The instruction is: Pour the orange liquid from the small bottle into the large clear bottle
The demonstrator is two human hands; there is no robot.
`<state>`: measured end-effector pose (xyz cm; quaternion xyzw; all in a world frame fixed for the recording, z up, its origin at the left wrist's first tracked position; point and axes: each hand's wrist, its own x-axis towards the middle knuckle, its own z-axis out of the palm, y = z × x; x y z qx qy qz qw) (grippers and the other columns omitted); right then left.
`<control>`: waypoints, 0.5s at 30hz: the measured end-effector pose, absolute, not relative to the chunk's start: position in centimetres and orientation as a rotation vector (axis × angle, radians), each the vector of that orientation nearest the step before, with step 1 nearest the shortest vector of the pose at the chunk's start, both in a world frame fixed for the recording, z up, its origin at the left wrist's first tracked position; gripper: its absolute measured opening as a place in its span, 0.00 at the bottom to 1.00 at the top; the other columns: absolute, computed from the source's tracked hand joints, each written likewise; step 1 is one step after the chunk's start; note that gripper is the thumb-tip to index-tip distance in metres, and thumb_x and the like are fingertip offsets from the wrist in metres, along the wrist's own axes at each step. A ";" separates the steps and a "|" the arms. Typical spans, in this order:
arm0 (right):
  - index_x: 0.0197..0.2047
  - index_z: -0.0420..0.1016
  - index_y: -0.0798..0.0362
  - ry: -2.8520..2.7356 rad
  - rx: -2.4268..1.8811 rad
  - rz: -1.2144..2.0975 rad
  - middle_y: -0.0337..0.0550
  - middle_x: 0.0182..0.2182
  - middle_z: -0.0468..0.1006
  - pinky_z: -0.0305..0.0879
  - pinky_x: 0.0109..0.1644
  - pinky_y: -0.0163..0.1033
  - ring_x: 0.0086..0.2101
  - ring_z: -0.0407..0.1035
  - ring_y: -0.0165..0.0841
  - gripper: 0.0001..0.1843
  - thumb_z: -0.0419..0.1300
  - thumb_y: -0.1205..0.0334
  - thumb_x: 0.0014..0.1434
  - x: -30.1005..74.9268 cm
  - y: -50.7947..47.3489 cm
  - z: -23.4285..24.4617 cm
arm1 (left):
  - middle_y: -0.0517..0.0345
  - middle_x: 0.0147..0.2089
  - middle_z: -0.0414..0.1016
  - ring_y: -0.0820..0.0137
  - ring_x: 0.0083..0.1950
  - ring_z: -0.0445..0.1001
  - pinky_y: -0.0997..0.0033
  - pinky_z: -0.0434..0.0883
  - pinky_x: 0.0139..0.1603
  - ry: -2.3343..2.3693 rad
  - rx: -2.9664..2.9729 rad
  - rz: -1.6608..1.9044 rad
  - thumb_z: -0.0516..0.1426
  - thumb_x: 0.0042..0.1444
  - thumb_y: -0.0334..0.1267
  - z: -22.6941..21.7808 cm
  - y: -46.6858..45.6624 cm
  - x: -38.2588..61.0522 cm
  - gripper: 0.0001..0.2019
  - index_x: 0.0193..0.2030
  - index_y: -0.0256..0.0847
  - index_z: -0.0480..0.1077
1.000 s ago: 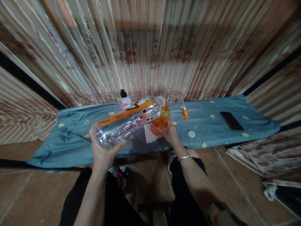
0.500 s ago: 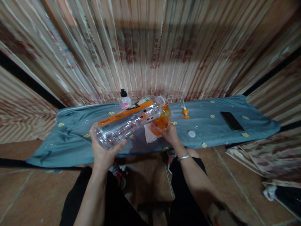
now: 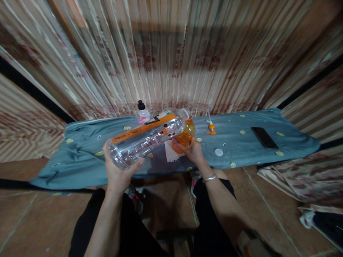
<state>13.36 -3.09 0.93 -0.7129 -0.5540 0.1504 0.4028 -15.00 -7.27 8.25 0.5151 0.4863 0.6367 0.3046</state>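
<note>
My left hand (image 3: 119, 175) grips the base of a large clear plastic bottle (image 3: 147, 139) with an orange and silver label. The bottle tilts, its neck up and to the right, with its mouth at the top of an orange bottle (image 3: 184, 137). My right hand (image 3: 193, 151) is wrapped round that orange see-through bottle, which stands roughly upright over a white cloth (image 3: 171, 152). The meeting of the two mouths is partly hidden. Whether liquid flows between them I cannot make out.
An orange pump top (image 3: 211, 129), a white cap (image 3: 218, 152) and a black phone (image 3: 264, 137) lie to the right on the blue-green cloth cover (image 3: 80, 157). A small clear bottle with a black top (image 3: 141, 109) stands behind, near the curtain (image 3: 171, 64).
Almost nothing differs. Both hands keep hold of their bottles in nearly the same pose.
</note>
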 end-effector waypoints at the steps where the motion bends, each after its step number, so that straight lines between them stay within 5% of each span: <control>1: 0.54 0.73 0.52 -1.402 -1.795 0.376 0.53 0.40 0.86 0.79 0.44 0.55 0.42 0.83 0.55 0.35 0.73 0.40 0.51 13.4 -3.1 0.9 | 0.43 0.66 0.69 0.49 0.67 0.73 0.48 0.74 0.66 1.292 1.356 1.680 0.79 0.29 0.51 8.3 -7.3 -15.0 0.55 0.64 0.46 0.61; 15: 0.54 0.73 0.52 -1.411 -1.793 0.373 0.53 0.42 0.86 0.79 0.44 0.54 0.44 0.83 0.55 0.36 0.73 0.40 0.50 13.5 -3.0 0.9 | 0.43 0.65 0.69 0.47 0.68 0.72 0.44 0.72 0.69 1.296 1.348 1.684 0.79 0.28 0.51 8.3 -7.3 -14.9 0.55 0.63 0.45 0.60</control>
